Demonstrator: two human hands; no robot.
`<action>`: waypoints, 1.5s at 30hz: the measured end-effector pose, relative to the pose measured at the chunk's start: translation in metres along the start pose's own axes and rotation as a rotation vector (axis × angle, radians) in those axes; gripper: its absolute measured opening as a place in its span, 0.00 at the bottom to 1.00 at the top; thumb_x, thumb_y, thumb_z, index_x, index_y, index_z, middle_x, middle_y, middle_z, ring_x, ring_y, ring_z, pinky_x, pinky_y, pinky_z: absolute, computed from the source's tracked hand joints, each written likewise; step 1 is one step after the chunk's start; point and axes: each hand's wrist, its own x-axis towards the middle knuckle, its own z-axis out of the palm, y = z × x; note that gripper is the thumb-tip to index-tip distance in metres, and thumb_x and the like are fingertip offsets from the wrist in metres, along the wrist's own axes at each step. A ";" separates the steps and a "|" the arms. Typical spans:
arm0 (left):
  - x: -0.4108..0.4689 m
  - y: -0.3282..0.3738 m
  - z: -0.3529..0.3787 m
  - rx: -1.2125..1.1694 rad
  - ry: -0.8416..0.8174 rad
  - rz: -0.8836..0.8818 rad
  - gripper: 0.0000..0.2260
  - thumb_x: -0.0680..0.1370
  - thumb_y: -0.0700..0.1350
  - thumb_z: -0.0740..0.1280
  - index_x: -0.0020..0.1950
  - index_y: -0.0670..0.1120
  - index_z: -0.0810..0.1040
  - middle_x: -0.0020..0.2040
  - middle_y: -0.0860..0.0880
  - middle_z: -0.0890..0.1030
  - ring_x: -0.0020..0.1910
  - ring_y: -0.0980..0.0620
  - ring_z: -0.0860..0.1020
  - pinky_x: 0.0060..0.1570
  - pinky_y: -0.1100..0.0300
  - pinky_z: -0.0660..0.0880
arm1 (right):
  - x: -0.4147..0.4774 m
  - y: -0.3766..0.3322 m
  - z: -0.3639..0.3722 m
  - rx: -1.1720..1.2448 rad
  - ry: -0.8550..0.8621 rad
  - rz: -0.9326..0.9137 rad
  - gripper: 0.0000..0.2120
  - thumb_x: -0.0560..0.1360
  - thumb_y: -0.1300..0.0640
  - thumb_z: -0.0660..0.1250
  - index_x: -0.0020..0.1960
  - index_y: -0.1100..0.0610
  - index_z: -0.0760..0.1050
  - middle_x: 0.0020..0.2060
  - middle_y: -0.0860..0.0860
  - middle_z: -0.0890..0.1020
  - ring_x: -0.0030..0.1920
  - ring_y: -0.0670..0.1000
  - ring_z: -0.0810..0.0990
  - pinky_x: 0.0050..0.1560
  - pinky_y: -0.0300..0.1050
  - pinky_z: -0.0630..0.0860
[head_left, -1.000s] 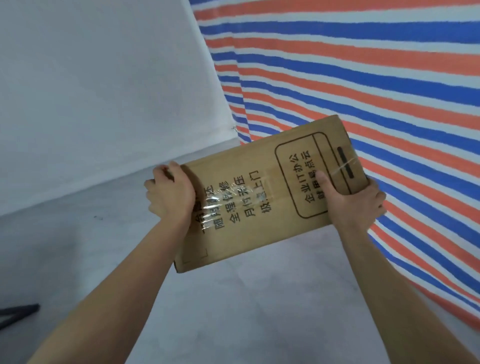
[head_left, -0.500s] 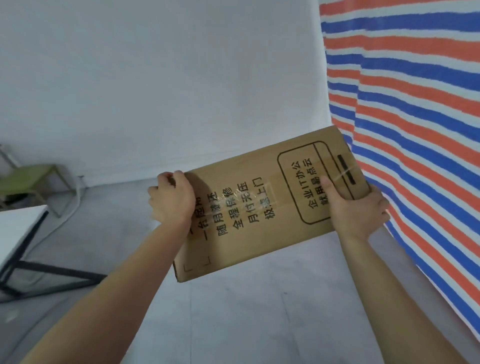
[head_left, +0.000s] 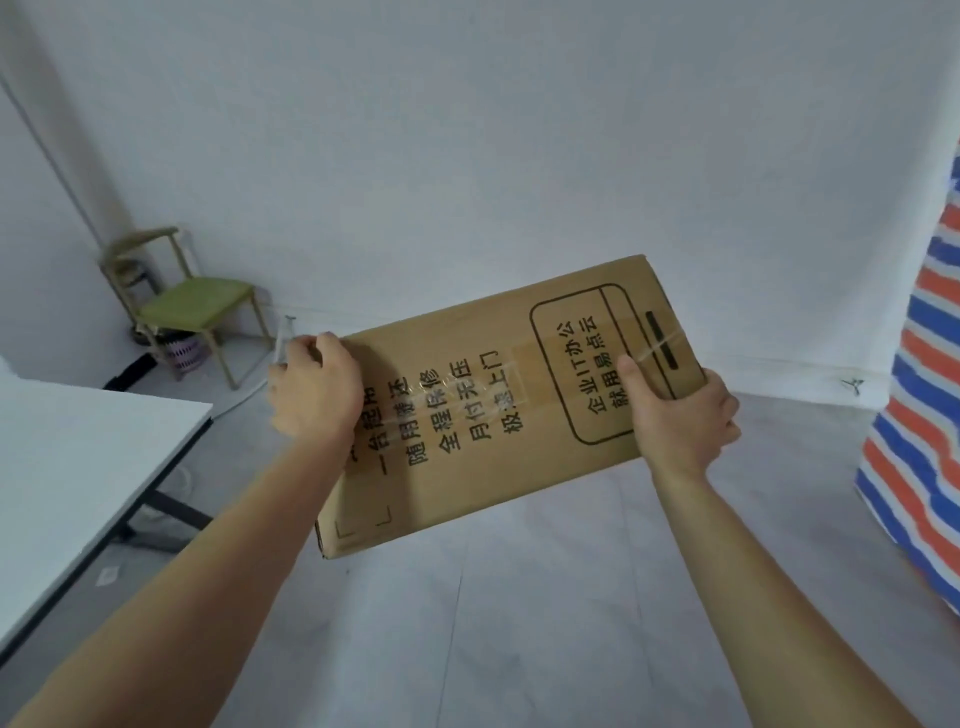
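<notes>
Cardboard box (head_left: 483, 415): flat, brown, sealed with clear tape, printed black characters; held in the air above the grey floor (head_left: 519, 649), tilted, right end higher.
Left hand (head_left: 314, 387): fingers curled over the box's left end, gripping it.
Right hand (head_left: 683, 415): clamped on the right end, thumb on the printed face.
Tabletop (head_left: 78, 457): white, at left, apart from the box.
Chair (head_left: 192, 306): green seat, far left corner.
Striped tarp (head_left: 924, 415): right edge.
</notes>
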 end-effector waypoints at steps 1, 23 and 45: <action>0.022 0.008 0.007 -0.002 -0.001 0.005 0.22 0.81 0.55 0.50 0.70 0.50 0.71 0.69 0.40 0.70 0.67 0.38 0.70 0.67 0.41 0.64 | 0.009 -0.008 0.021 0.004 -0.008 0.009 0.49 0.63 0.28 0.74 0.72 0.58 0.66 0.69 0.56 0.69 0.70 0.63 0.65 0.68 0.66 0.69; 0.472 0.146 0.276 0.142 0.081 -0.092 0.24 0.81 0.55 0.47 0.74 0.51 0.67 0.72 0.40 0.68 0.69 0.37 0.67 0.69 0.37 0.62 | 0.311 -0.137 0.493 0.067 -0.203 0.067 0.48 0.64 0.29 0.73 0.72 0.58 0.67 0.68 0.55 0.69 0.70 0.61 0.63 0.65 0.64 0.72; 0.951 0.117 0.471 0.340 -0.224 -0.072 0.25 0.77 0.62 0.58 0.72 0.55 0.67 0.69 0.42 0.69 0.68 0.38 0.68 0.68 0.40 0.65 | 0.393 -0.199 0.936 -0.187 -0.239 0.294 0.50 0.67 0.30 0.74 0.75 0.61 0.62 0.70 0.59 0.67 0.71 0.66 0.62 0.68 0.65 0.67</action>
